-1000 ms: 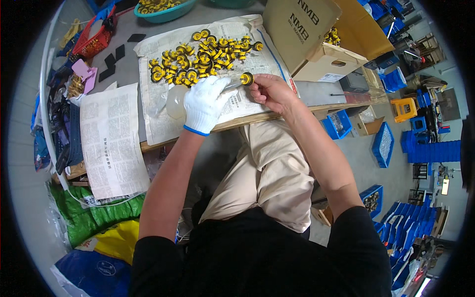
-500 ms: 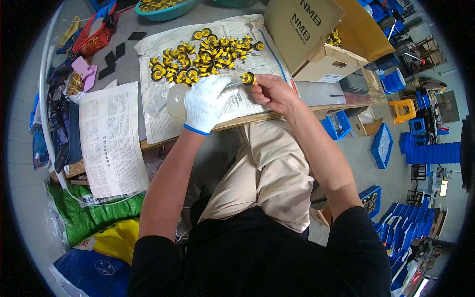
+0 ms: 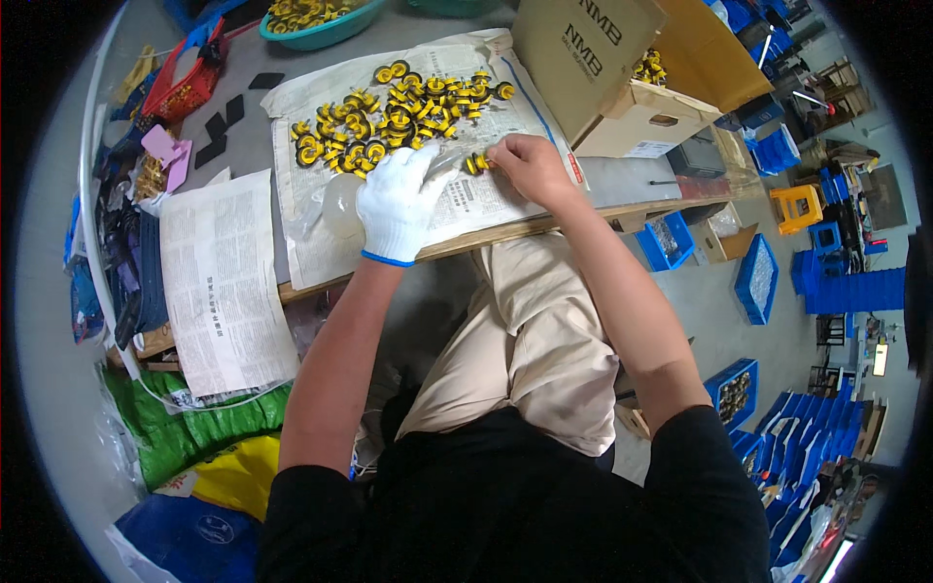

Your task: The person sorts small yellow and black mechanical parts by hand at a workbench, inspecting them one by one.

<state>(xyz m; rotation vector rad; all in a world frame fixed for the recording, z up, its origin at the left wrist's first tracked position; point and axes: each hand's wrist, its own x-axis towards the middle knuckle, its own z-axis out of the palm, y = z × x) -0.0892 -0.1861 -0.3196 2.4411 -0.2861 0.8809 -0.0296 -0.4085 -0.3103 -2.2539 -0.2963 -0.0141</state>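
My left hand (image 3: 397, 204), in a white knit glove with a blue cuff, is closed around a translucent plastic thing (image 3: 342, 202). Its rounded end bulges out left of the glove. A narrow clear piece (image 3: 445, 165) shows on the glove's right side; whether both are one item I cannot tell. My bare right hand (image 3: 535, 169) pinches a small yellow-and-black wheel-shaped part (image 3: 475, 163) at the fingertips, close to that clear piece. Beyond both hands, a pile of similar yellow-and-black parts (image 3: 398, 119) lies on newspaper (image 3: 486, 209).
An open cardboard box (image 3: 646, 121) stands right of the pile. At the back left are a teal basin (image 3: 321, 29) of yellow parts, a red basket (image 3: 185, 83) and black flat pieces (image 3: 216, 124). Another newspaper sheet (image 3: 228, 291) hangs over the table's front edge (image 3: 437, 250).
My right hand has turned over, its back now facing up, and the wheel-shaped part has shifted slightly left and down. My left hand has moved a little left.
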